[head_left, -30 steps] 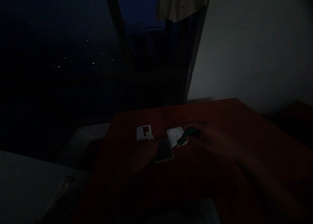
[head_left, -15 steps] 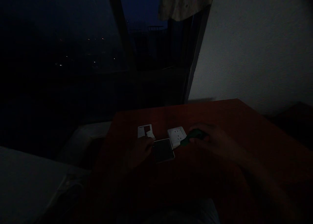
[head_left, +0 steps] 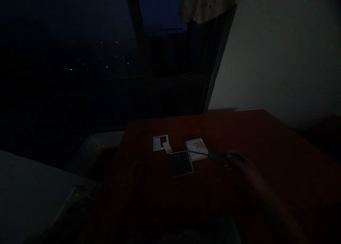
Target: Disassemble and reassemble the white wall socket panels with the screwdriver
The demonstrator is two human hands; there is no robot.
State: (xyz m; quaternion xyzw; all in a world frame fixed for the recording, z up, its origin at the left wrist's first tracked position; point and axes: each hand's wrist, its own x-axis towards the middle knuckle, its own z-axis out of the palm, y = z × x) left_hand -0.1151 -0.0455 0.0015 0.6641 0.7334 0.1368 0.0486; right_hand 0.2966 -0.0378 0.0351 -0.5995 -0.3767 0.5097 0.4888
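Observation:
My right hand (head_left: 238,160) is closed on the green handle of a screwdriver (head_left: 217,157). Its thin metal shaft points left across the front of a white wall socket (head_left: 196,146), the tip near the top edge of a dark square panel with a pale rim (head_left: 181,164). My left hand (head_left: 135,173) is apart from these pieces, over the left side of the table; darkness hides how its fingers are held. Farther back lie a white frame with an opening (head_left: 157,143) and a small white rectangular piece (head_left: 167,147) that overlaps its corner.
All the pieces lie on a reddish-brown table (head_left: 234,126). Behind it is a dark window (head_left: 106,91) with a hanging curtain (head_left: 209,5). A pale wall (head_left: 274,59) rises at the right. The room is very dim.
My left hand has moved away from the panel, down and to the left. My right hand has drawn back to the right, and the screwdriver's shaft now shows over the socket.

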